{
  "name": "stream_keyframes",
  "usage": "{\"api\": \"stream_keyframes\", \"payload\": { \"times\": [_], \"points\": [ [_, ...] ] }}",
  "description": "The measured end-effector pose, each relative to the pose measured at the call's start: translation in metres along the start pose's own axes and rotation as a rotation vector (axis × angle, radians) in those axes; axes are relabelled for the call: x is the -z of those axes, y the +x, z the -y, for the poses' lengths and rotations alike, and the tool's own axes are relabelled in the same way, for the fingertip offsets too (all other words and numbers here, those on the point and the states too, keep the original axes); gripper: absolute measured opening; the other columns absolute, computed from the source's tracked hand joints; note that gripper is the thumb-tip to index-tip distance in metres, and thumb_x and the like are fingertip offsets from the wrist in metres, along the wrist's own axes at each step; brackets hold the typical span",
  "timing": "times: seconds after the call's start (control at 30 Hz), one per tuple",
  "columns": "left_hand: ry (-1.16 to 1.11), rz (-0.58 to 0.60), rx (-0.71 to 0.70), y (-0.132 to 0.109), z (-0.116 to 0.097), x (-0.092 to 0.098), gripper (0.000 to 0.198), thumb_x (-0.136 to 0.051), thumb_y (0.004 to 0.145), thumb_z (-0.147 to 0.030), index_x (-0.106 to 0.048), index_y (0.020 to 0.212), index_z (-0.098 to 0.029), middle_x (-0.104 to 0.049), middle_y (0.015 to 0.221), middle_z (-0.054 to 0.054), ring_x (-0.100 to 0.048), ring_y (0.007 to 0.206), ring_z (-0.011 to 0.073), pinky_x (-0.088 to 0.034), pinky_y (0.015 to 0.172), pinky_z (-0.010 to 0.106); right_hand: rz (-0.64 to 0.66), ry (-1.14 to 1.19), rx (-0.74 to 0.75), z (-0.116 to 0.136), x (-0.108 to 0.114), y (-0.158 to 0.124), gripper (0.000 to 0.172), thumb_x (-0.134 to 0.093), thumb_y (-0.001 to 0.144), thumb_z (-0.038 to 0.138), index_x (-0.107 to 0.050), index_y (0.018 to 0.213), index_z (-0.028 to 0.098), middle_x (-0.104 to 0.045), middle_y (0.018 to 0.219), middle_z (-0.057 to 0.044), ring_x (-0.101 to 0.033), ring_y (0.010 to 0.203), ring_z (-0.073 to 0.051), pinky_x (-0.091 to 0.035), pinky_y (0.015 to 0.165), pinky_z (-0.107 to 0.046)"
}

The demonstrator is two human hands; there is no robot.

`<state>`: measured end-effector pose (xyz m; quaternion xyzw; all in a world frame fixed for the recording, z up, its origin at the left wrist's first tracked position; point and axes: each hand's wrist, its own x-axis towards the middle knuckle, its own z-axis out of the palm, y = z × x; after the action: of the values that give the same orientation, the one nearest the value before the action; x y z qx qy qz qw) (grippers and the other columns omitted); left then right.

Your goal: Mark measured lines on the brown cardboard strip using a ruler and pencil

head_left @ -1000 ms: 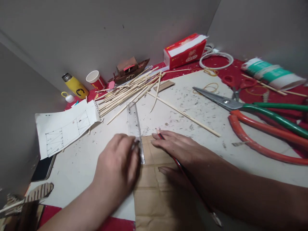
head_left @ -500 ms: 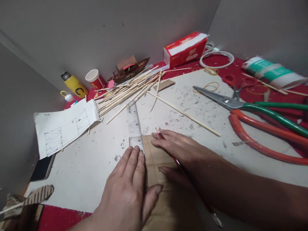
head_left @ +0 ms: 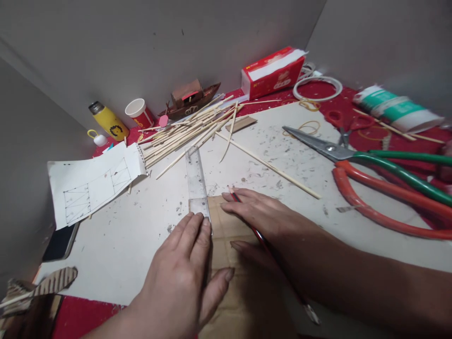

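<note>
My left hand [head_left: 178, 266] lies flat, fingers together and stretched forward, pressing the clear ruler [head_left: 196, 176] along the left side of a brown cardboard piece [head_left: 233, 313]. The ruler's far end sticks out past the cardboard onto the white board. A red and black pencil [head_left: 260, 237] is held in my right hand [head_left: 271, 216], running under the fingers, its tip pointing away and its back end toward me. That hand rests over the cardboard's right part, thumb on its surface.
Thin wooden sticks [head_left: 187, 136] lie piled at the back, near a model boat [head_left: 190, 101]. Big shears [head_left: 332, 149] with green and orange handles lie at right. A drawing sheet [head_left: 97, 186] partly covers a phone [head_left: 60, 242] at left. A yellow bottle [head_left: 109, 122] stands behind.
The view has shifted slightly. My left thumb and hand have moved a little to the left; the ruler, cardboard and pencil look much the same.
</note>
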<state>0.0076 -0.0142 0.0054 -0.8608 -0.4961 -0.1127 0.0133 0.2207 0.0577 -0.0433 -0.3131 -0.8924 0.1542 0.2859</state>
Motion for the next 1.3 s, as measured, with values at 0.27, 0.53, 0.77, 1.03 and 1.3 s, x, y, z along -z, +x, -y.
{"api": "stream_keyframes", "payload": {
  "times": [0.27, 0.53, 0.77, 1.03, 1.3],
  "points": [
    [-0.206, 0.09, 0.039, -0.003, 0.015, 0.011, 0.065, -0.064, 0.089, -0.041, -0.043, 0.142, -0.008, -0.061, 0.134, 0.022, -0.057, 0.126, 0.0319, -0.052, 0.104, 0.049, 0.024, 0.018, 0.014, 0.002, 0.007, 0.005, 0.051, -0.059, 0.092, 0.034, -0.056, 0.133, 0.003, -0.06, 0.138, -0.025, -0.054, 0.132, -0.038, -0.051, 0.104, -0.055],
    [-0.179, 0.078, -0.036, -0.007, 0.02, 0.009, 0.06, -0.064, 0.089, -0.037, -0.054, 0.137, -0.002, -0.057, 0.142, 0.024, -0.051, 0.135, 0.0349, -0.047, 0.11, 0.049, -0.141, 0.426, -0.355, 0.028, 0.043, 0.012, 0.033, -0.045, 0.102, 0.037, -0.066, 0.124, 0.026, -0.077, 0.105, -0.003, -0.073, 0.102, -0.022, -0.059, 0.094, -0.036],
    [-0.124, 0.075, -0.077, -0.005, 0.019, 0.008, 0.061, -0.059, 0.091, -0.037, -0.055, 0.136, 0.004, -0.055, 0.141, 0.028, -0.054, 0.132, 0.0402, -0.049, 0.107, 0.055, 0.054, 0.571, -0.211, 0.03, 0.028, 0.023, 0.024, -0.048, 0.097, 0.024, -0.072, 0.097, 0.02, -0.074, 0.086, -0.003, -0.069, 0.077, -0.015, -0.058, 0.074, -0.026],
    [-0.109, 0.106, -0.068, -0.006, 0.018, 0.008, 0.06, -0.058, 0.091, -0.036, -0.056, 0.136, 0.003, -0.053, 0.143, 0.026, -0.052, 0.134, 0.0386, -0.048, 0.108, 0.053, 0.097, 0.567, -0.391, 0.038, 0.025, 0.027, 0.01, -0.053, 0.086, 0.014, -0.061, 0.084, 0.02, -0.065, 0.073, 0.002, -0.059, 0.064, -0.011, -0.049, 0.059, -0.021],
    [-0.091, 0.083, -0.08, -0.007, 0.018, 0.005, 0.057, -0.056, 0.093, -0.037, -0.057, 0.134, 0.003, -0.055, 0.143, 0.026, -0.053, 0.133, 0.0369, -0.047, 0.11, 0.051, 0.131, 0.487, -0.242, 0.035, 0.02, 0.024, 0.012, -0.051, 0.089, 0.014, -0.06, 0.083, 0.018, -0.061, 0.072, 0.001, -0.056, 0.065, -0.012, -0.045, 0.062, -0.022]
  ]
}}
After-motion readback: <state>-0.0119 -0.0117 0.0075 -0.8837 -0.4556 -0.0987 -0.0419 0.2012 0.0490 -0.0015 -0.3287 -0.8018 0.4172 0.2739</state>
